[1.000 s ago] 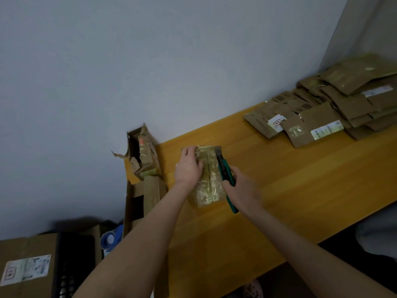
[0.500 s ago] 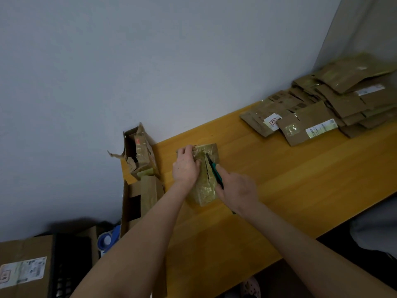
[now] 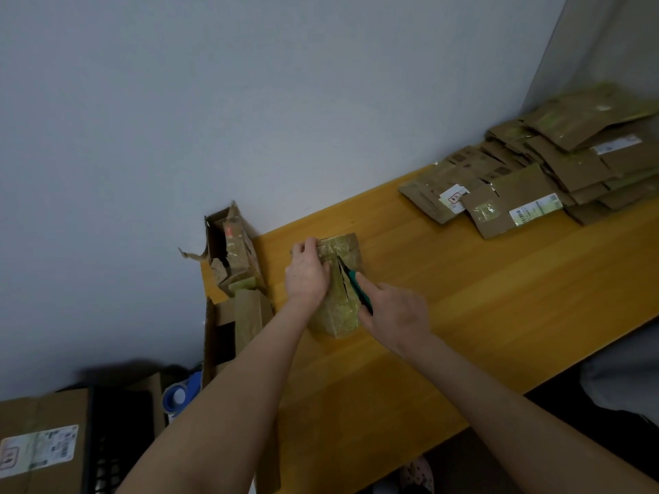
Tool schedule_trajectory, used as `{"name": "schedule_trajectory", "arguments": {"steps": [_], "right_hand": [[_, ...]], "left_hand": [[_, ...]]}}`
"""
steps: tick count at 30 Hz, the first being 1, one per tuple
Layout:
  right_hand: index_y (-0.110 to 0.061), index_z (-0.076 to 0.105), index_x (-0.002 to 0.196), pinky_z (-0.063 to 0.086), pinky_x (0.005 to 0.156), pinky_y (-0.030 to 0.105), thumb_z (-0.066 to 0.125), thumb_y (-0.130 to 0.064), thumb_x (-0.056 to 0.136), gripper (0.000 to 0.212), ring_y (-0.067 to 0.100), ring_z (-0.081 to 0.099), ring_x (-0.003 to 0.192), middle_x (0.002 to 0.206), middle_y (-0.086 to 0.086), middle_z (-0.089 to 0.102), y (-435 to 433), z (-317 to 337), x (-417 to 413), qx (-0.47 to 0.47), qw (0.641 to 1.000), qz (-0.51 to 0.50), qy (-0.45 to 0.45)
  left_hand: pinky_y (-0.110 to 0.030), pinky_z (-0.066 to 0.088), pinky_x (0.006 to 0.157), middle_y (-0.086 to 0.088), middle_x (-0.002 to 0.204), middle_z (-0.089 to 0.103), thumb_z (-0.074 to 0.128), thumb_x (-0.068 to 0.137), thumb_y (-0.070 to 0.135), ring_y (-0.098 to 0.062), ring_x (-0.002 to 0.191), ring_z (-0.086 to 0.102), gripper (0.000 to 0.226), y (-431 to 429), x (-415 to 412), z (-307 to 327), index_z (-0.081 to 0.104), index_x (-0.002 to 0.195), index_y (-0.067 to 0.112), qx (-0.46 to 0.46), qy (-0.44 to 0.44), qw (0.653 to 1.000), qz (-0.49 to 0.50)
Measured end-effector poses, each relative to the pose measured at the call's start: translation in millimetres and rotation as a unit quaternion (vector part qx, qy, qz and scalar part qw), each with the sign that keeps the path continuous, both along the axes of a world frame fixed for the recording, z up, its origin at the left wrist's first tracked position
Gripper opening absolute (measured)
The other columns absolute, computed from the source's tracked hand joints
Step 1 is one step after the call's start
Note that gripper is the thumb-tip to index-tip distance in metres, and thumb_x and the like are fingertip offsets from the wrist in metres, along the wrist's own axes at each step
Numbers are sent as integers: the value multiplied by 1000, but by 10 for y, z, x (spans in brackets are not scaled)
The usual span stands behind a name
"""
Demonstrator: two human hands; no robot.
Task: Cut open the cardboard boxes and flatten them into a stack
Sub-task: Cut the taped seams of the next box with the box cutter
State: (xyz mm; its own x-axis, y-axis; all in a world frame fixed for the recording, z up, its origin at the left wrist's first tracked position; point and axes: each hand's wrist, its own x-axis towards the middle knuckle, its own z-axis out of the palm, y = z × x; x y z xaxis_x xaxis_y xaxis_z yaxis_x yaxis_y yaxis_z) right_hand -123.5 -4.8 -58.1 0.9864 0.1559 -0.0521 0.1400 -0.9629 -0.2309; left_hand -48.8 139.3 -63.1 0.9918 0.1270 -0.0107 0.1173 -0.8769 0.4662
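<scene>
A small taped cardboard box (image 3: 338, 311) lies on the wooden table (image 3: 463, 315) near its left end. My left hand (image 3: 306, 276) grips the box's left side and far corner. My right hand (image 3: 394, 310) holds a green-handled cutter (image 3: 356, 285) with the index finger along its handle; the blade tip sits in a dark slit along the box's top. A pile of flattened boxes (image 3: 542, 176) lies at the table's far right.
Two opened cardboard boxes (image 3: 233, 258) stand at the table's left edge, one (image 3: 231, 329) just below it. On the floor at lower left sit a labelled carton (image 3: 39, 447), a black crate (image 3: 117, 436) and a blue tape roll (image 3: 180, 395). A wall runs behind.
The cutter moved from the box's right edge onto its top, and a slit has opened along the taped seam. My left hand stays on the box.
</scene>
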Motion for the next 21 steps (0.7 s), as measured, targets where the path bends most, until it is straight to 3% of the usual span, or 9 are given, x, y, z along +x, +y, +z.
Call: {"name": "schedule_trajectory", "arguments": {"steps": [6, 9, 13, 16, 21], "right_hand": [[-30, 23, 150, 36, 53, 28, 39, -41, 97, 57, 16, 50, 66, 91, -3, 58, 37, 58, 25, -17, 1000, -6, -4], [-29, 25, 149, 30, 47, 26, 42, -38, 97, 56, 17, 49, 62, 86, -2, 59, 87, 93, 92, -49, 999, -14, 5], [-26, 50, 127, 31, 46, 25, 48, -37, 94, 35, 16, 48, 58, 70, -4, 50, 33, 40, 45, -52, 995, 24, 76], [-24, 52, 124, 34, 46, 26, 50, -35, 91, 35, 19, 52, 65, 68, -5, 47, -71, -73, -78, -2, 990, 58, 130], [-23, 52, 129, 38, 49, 24, 53, -36, 90, 41, 15, 54, 66, 76, -6, 53, -267, -155, -69, 89, 989, 26, 119]], "left_hand": [[-41, 49, 88, -9, 134, 46, 59, 93, 23, -32, 111, 55, 38, -13, -6, 9, 46, 128, 16, 0, 4, 1000, -1], [-41, 47, 87, -8, 135, 45, 58, 93, 22, -32, 111, 55, 37, -54, -18, 4, 46, 128, 16, 6, 2, 1000, -10], [-42, 47, 88, -9, 133, 46, 58, 93, 21, -34, 110, 55, 36, -52, -14, -9, 46, 127, 16, -4, 11, 1000, 14], [-42, 47, 90, -9, 129, 48, 58, 93, 20, -33, 109, 55, 36, -1, 35, -2, 46, 127, 15, -10, 14, 1000, 23], [-39, 47, 87, -10, 127, 51, 61, 93, 23, -30, 112, 55, 41, 196, 125, -25, 45, 129, 15, -20, 27, 998, 61]]}}
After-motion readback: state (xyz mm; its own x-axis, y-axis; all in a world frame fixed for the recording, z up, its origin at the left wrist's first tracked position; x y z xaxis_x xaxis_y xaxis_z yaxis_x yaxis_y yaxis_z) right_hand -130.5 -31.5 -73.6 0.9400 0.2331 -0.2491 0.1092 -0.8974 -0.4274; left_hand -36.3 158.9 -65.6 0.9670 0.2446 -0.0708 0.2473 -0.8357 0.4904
